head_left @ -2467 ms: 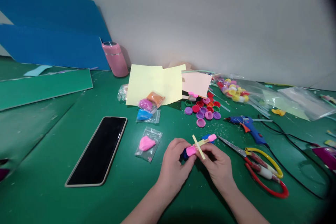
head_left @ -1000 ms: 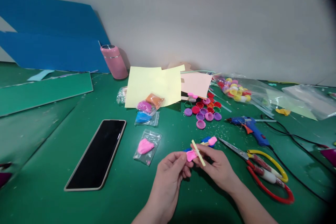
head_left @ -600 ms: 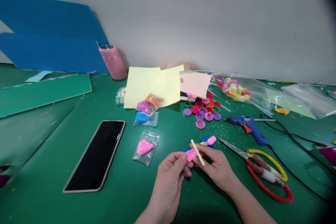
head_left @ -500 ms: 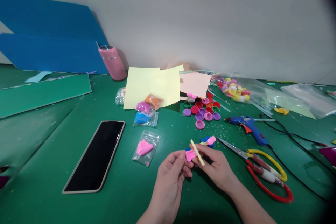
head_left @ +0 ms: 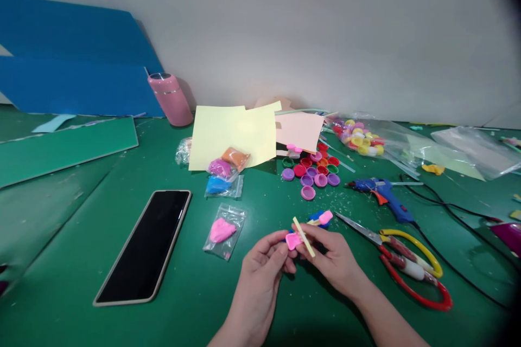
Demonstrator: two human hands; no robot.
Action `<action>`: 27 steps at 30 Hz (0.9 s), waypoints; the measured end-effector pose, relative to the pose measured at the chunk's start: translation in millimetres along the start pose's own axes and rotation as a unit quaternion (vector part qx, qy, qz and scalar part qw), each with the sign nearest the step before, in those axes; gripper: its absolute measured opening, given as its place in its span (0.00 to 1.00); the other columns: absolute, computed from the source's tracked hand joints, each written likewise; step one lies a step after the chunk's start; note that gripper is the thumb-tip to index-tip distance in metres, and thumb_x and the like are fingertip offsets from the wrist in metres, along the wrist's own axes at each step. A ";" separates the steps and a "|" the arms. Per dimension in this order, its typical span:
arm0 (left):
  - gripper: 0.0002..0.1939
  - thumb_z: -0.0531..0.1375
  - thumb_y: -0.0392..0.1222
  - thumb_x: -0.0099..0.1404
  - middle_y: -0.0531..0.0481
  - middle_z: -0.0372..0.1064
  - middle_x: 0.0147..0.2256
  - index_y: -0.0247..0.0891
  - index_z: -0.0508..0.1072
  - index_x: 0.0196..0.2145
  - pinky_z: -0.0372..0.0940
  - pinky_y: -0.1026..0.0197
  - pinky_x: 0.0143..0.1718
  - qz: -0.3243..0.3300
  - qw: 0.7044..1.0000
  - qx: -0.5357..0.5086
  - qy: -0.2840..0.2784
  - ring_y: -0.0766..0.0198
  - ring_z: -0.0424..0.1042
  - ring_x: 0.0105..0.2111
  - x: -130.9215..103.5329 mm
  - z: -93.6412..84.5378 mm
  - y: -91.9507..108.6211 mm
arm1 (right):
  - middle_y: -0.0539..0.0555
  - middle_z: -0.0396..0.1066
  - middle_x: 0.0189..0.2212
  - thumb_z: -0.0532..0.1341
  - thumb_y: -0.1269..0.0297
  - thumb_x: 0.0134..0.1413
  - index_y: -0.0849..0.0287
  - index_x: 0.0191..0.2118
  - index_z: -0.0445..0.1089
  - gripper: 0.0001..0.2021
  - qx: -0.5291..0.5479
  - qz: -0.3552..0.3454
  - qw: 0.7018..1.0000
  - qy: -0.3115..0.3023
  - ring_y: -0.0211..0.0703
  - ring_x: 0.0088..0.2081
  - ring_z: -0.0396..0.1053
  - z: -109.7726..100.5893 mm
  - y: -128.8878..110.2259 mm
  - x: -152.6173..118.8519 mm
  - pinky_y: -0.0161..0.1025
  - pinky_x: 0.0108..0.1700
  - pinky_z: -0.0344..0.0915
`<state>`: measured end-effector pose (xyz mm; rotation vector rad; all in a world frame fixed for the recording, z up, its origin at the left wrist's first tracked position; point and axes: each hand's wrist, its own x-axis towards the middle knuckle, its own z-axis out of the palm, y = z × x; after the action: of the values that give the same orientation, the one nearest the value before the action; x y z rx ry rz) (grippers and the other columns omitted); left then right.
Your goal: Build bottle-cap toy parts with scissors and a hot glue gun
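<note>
In the head view my left hand (head_left: 262,274) is closed, thumb and fingertips pinching the edge of a small flat pink clay piece (head_left: 292,241). My right hand (head_left: 336,257) grips a pale yellow strip (head_left: 304,237) that slants across the pink piece; its fingertips are partly hidden behind the strip. Just beyond the right fingers lies a blue piece (head_left: 325,224), and in front of it a pink clay blob (head_left: 326,217) sits at the end of a thin yellowish stick. How these parts join cannot be seen.
Scissors (head_left: 402,263) and a blue glue gun (head_left: 385,198) with its cable lie right. Bottle caps (head_left: 308,192) are scattered beyond my hands. A bag of pink clay (head_left: 223,230) and a phone (head_left: 144,246) lie left. Yellow paper (head_left: 234,130) and a pink flask (head_left: 171,100) stand further back.
The whole view has shifted slightly, things appearing a little further left. Both hands keep hold of the pink piece and strip almost unchanged.
</note>
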<state>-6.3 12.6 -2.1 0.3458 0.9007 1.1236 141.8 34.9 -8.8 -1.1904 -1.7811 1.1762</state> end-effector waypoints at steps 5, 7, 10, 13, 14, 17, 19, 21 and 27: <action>0.07 0.61 0.35 0.55 0.51 0.69 0.24 0.33 0.74 0.34 0.58 0.67 0.27 -0.006 1.000 0.006 0.001 0.72 0.64 0.22 -0.6 1.1 1.5 | 0.48 0.69 0.24 0.55 0.60 0.54 0.55 0.47 0.68 0.15 0.001 0.002 1.000 0.004 0.38 0.26 0.64 0.3 -1.7 1.0 0.31 0.29 0.62; 0.07 0.61 0.35 0.55 0.51 0.69 0.24 0.33 0.73 0.34 0.58 0.67 0.27 -0.005 1.000 0.008 0.001 0.72 0.64 0.22 -0.4 1.0 1.3 | 0.48 0.69 0.25 0.55 0.60 0.54 0.54 0.47 0.68 0.15 0.003 0.003 1.000 0.005 0.38 0.26 0.64 0.4 -2.4 0.9 0.31 0.28 0.62; 0.07 0.61 0.35 0.54 0.51 0.69 0.24 0.33 0.73 0.33 0.59 0.67 0.27 -0.006 1.000 0.011 0.002 0.71 0.64 0.22 0.0 1.3 1.1 | 0.48 0.68 0.24 0.56 0.61 0.54 0.54 0.47 0.68 0.15 0.007 0.002 1.000 0.002 0.37 0.25 0.63 0.4 -2.2 0.1 0.30 0.28 0.62; 0.07 0.61 0.35 0.54 0.51 0.69 0.23 0.32 0.73 0.33 0.59 0.67 0.27 -0.006 1.000 0.012 0.008 0.71 0.64 0.21 0.1 2.4 1.6 | 0.48 0.66 0.23 0.56 0.62 0.54 0.54 0.47 0.67 0.15 0.009 0.001 1.000 -0.001 0.37 0.26 0.63 0.5 -0.2 -0.4 0.30 0.28 0.62; 0.07 0.61 0.35 0.54 0.51 0.69 0.23 0.32 0.73 0.32 0.59 0.67 0.27 -0.005 1.000 0.012 0.010 0.71 0.64 0.21 0.0 2.7 1.8 | 0.47 0.66 0.23 0.56 0.62 0.54 0.54 0.47 0.67 0.15 0.010 0.001 1.000 -0.002 0.37 0.26 0.63 0.7 0.6 -0.5 0.30 0.29 0.62; 0.07 0.62 0.35 0.53 0.51 0.69 0.23 0.32 0.73 0.32 0.59 0.67 0.26 -0.005 1.000 0.012 0.009 0.71 0.65 0.21 -0.3 2.7 2.5 | 0.47 0.65 0.23 0.56 0.63 0.54 0.54 0.48 0.67 0.15 0.013 0.001 1.000 -0.005 0.37 0.26 0.63 1.2 2.8 -0.8 0.31 0.29 0.62; 0.08 0.62 0.35 0.53 0.51 0.69 0.24 0.32 0.73 0.33 0.59 0.67 0.26 -0.005 1.000 0.010 0.007 0.71 0.65 0.21 -0.7 1.9 2.7 | 0.47 0.64 0.23 0.56 0.63 0.54 0.54 0.48 0.66 0.15 0.014 0.000 1.000 -0.005 0.37 0.27 0.63 1.6 3.4 -1.0 0.31 0.30 0.62; 0.08 0.61 0.36 0.54 0.50 0.69 0.24 0.32 0.73 0.34 0.60 0.67 0.27 -0.006 1.000 0.008 0.002 0.71 0.65 0.21 -1.1 1.0 2.5 | 0.47 0.65 0.23 0.56 0.63 0.54 0.54 0.48 0.66 0.15 0.013 -0.001 1.000 -0.003 0.37 0.27 0.63 1.9 3.2 -1.1 0.31 0.30 0.62; 0.08 0.59 0.37 0.57 0.50 0.69 0.23 0.31 0.73 0.35 0.59 0.67 0.25 -0.010 1.000 0.002 0.003 0.71 0.65 0.21 0.2 1.9 -0.5 | 0.47 0.66 0.24 0.56 0.63 0.54 0.54 0.47 0.67 0.14 0.011 -0.007 1.000 0.001 0.36 0.26 0.62 1.7 1.7 -0.8 0.31 0.30 0.61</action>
<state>-4.5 12.8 -1.4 0.3367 0.9109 1.1054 141.1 33.8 -11.0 -1.1654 -1.7673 1.1833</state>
